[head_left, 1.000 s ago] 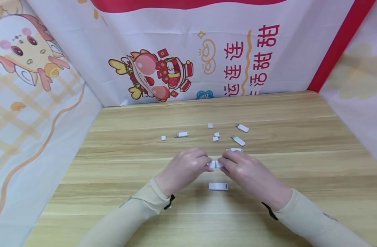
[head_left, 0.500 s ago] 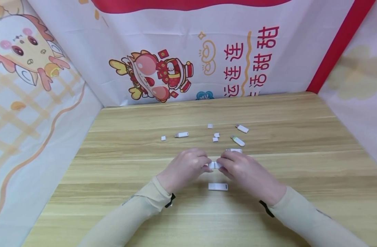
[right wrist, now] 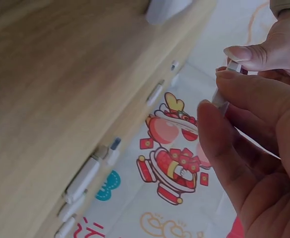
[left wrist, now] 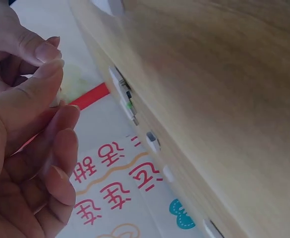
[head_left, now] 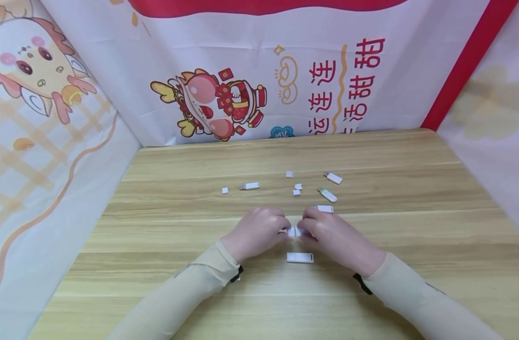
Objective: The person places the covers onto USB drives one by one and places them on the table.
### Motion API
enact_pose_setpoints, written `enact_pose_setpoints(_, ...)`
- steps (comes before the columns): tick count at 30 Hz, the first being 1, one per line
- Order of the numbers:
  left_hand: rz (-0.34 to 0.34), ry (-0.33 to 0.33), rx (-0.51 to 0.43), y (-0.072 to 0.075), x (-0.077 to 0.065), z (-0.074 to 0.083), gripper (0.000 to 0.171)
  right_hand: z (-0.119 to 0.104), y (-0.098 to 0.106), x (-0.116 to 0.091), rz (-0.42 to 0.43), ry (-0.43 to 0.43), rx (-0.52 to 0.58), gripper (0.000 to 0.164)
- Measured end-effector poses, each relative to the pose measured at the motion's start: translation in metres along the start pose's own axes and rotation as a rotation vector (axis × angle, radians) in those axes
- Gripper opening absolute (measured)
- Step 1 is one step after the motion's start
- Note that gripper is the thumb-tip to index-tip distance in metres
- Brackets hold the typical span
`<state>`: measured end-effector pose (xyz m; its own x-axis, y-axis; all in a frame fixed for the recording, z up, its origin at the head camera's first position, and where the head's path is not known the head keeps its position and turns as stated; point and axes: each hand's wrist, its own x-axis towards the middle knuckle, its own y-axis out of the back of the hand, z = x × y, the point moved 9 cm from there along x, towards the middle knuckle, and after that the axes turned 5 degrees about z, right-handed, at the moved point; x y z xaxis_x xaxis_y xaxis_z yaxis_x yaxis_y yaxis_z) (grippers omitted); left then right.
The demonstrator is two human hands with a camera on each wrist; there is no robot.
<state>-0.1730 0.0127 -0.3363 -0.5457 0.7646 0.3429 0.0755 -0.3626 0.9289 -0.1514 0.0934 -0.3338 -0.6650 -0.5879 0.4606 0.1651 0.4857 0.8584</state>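
Over the middle of the table, my left hand [head_left: 259, 233] and right hand [head_left: 337, 238] meet at a small white USB stick [head_left: 299, 232]. My right fingers pinch its body, mostly covered by them. On its left end sits a white cap [head_left: 291, 232], pinched by my left thumb and fingers; a thin seam shows between the two parts. The right wrist view shows the white stick [right wrist: 220, 99] between my fingertips, the other hand close beyond. Just nearer to me lies a capped white USB stick [head_left: 300, 257], flat on the wood.
Beyond my hands lie several uncapped USB sticks, one white [head_left: 250, 186], one with a green band [head_left: 328, 194], and one partly behind my right hand [head_left: 325, 208]. Loose white caps [head_left: 289, 174] lie among them, one farther left [head_left: 225, 191]. Printed cloth [head_left: 225, 56] hangs behind the table [head_left: 178, 203].
Both hands have come slightly nearer to me with the USB stick and cap. The gap between cap and body looks narrower. The things lying on the table keep their places.
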Motion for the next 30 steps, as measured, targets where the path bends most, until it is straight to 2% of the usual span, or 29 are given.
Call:
enact_pose_setpoints(14, -0.155, 0.074, -0.032, -0.029, 0.003, -0.011, 0.017, 0.021, -0.028, -0.001, -0.181, -0.145, 0.078, 0.008)
enact_pose_setpoints(23, -0.210, 0.104, -0.066, -0.039, 0.003, -0.016, 0.015, 0.028, -0.040, 0.002, -0.214, -0.175, 0.096, 0.007)
enact_pose_setpoints(30, -0.238, 0.114, -0.087, -0.043, 0.005, -0.017, 0.016, 0.028, -0.041, 0.001, -0.220, -0.171, 0.110, 0.007)
